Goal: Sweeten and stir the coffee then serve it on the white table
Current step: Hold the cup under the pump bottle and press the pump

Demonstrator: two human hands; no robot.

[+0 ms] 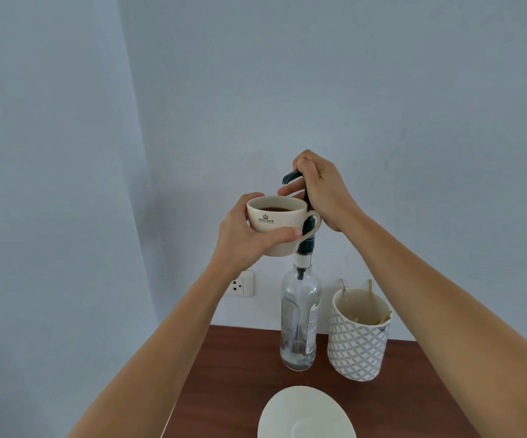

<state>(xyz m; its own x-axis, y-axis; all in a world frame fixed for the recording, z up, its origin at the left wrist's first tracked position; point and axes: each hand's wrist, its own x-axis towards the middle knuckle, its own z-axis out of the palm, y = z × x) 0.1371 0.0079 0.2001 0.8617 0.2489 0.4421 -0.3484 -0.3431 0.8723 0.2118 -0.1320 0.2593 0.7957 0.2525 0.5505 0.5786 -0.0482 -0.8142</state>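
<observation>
My left hand (249, 235) holds a cream coffee cup (276, 221) in the air, its handle pointing right. Dark coffee fills the cup partway. The cup sits just under the spout of a dark pump head (291, 177). My right hand (322, 191) is closed over the top of that pump. The pump is fitted on a clear glass syrup bottle (300, 320) standing on the brown wooden table (240, 374). Only a little liquid shows at the bottle's bottom.
A patterned grey-and-white holder (358, 339) with several wooden stir sticks stands right of the bottle. A white saucer (306, 415) lies at the table's near edge. A wall socket (241, 283) sits behind my left forearm. The wall is close behind.
</observation>
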